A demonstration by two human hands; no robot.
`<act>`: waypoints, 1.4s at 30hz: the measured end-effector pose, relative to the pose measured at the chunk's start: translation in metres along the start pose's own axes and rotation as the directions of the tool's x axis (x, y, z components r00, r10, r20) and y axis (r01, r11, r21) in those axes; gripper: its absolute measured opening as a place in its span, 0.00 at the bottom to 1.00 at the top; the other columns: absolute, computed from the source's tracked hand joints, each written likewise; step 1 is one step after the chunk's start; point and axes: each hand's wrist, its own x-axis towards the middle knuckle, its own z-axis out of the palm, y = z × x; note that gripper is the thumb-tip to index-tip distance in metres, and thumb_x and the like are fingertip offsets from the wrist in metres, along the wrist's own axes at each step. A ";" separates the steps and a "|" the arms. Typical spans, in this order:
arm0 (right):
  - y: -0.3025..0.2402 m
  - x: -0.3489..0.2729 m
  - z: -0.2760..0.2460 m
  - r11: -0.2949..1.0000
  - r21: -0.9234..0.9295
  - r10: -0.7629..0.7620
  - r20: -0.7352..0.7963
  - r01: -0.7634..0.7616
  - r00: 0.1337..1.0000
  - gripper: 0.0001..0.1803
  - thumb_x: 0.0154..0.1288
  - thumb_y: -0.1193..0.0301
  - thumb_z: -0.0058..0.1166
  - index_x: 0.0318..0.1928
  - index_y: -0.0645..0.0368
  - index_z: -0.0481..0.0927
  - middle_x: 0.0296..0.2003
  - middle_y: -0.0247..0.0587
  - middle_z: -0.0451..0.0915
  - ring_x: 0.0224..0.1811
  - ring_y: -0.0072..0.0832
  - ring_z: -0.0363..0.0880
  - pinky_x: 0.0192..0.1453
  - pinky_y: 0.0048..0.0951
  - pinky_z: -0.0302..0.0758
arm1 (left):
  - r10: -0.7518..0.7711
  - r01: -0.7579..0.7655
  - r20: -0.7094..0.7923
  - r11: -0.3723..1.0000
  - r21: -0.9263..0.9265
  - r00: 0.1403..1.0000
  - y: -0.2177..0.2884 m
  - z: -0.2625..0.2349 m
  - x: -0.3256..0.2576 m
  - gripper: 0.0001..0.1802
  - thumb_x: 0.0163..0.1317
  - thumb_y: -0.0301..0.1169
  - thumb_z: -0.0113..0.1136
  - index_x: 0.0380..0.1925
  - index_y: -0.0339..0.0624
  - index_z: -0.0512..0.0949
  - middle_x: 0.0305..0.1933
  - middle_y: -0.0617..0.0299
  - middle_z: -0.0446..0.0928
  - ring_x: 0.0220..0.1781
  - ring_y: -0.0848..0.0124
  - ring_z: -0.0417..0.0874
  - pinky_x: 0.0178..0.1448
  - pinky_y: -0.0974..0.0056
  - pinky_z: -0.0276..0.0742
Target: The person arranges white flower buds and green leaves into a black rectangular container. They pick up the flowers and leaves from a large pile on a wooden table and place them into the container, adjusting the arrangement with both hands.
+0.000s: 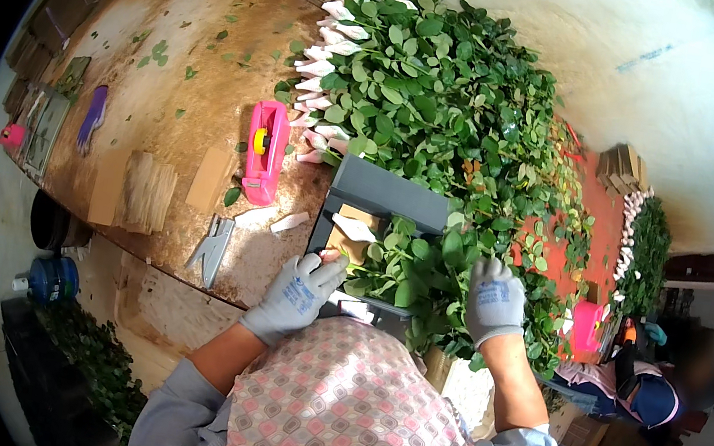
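Note:
My left hand (297, 292), in a grey glove, is at the lower left of a dark grey open box (389, 189). Its thumb and fingers close on a small pinkish flower head, partly hidden by the glove. Another flower head in a white sleeve (354, 227) lies in the box on brown cardboard (343, 244), with green leaves (402, 261) to its right. My right hand (496, 305), also gloved, is curled over the leafy stems (450, 277) that stretch right from the box. Leaves hide what its fingertips touch.
A large pile of leafy flower stems (449, 90) lies beyond the box. Left are a pink tape dispenser (264, 155), a stapler (210, 250), cardboard pieces (142, 193) and a purple glove (92, 117). Another person (626, 389) works at right, near a second pink dispenser (586, 326).

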 end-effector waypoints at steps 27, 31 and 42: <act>-0.123 0.097 0.033 0.683 0.506 -0.341 -0.415 0.526 0.843 0.13 0.69 0.68 0.51 0.50 0.60 0.76 0.36 0.47 0.83 0.35 0.40 0.88 0.33 0.40 0.82 | 0.014 -0.068 0.250 0.975 0.212 0.968 -0.033 -0.054 0.085 0.13 0.62 0.36 0.65 0.46 0.47 0.81 0.42 0.61 0.77 0.47 0.60 0.76 0.51 0.54 0.69; -0.118 0.104 0.035 0.635 0.547 -0.357 -0.419 0.546 0.835 0.13 0.68 0.69 0.53 0.51 0.60 0.76 0.40 0.49 0.85 0.37 0.44 0.88 0.37 0.41 0.83 | 0.079 -0.217 0.362 0.908 0.357 0.929 -0.048 -0.047 0.093 0.08 0.63 0.38 0.64 0.39 0.49 0.79 0.38 0.62 0.75 0.46 0.63 0.76 0.49 0.55 0.68; -0.124 0.100 0.038 0.638 0.533 -0.364 -0.427 0.555 0.828 0.12 0.71 0.69 0.48 0.51 0.59 0.74 0.41 0.48 0.84 0.38 0.41 0.88 0.38 0.39 0.82 | -0.040 -0.255 0.436 0.762 0.595 0.899 -0.084 -0.062 0.072 0.02 0.62 0.33 0.55 0.33 0.52 0.77 0.35 0.63 0.74 0.42 0.65 0.76 0.46 0.56 0.67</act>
